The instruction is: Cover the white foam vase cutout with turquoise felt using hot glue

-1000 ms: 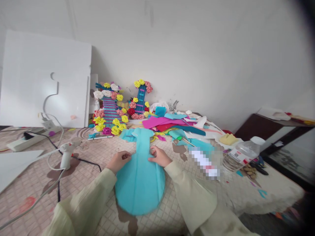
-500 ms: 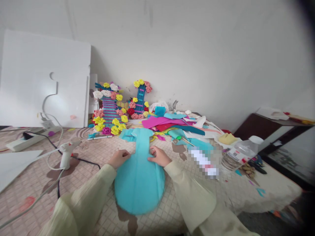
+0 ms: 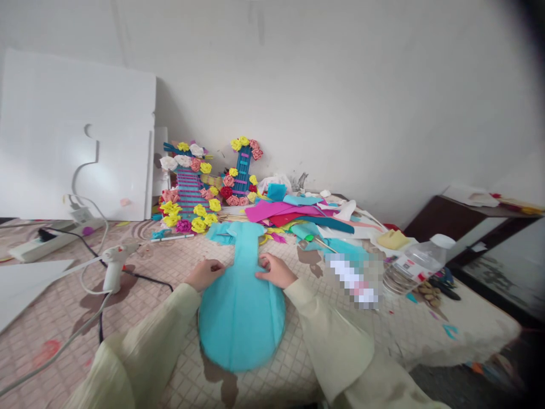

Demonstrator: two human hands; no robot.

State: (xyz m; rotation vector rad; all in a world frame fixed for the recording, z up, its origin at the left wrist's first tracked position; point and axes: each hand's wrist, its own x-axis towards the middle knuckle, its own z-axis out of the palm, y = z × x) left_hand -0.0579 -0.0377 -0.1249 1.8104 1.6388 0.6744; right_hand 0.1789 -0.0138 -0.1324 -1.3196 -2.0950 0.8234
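Observation:
A turquoise, paper-covered cutout [image 3: 237,318], with a round body and a straight neck like a small stringed instrument, lies in front of me on the table. My left hand [image 3: 206,274] pinches its left edge where the neck meets the body. On the opposite side my right hand [image 3: 276,271] grips the right edge at the same height, thumb and fingers closed together. Faint lengthwise creases run down the paper. Just beyond the neck's wider top lie scraps of the same turquoise paper [image 3: 219,233].
To the left stand a white hot glue gun [image 3: 113,270] and a power strip [image 3: 38,244] with cords. Two flower-trimmed cutouts [image 3: 189,187] lean at the back beside a heap of coloured paper [image 3: 289,211]. A clear plastic bottle [image 3: 415,264] lies tilted at right.
The view has shifted very slightly. Both hands keep the same hold on the turquoise cutout, which has barely moved.

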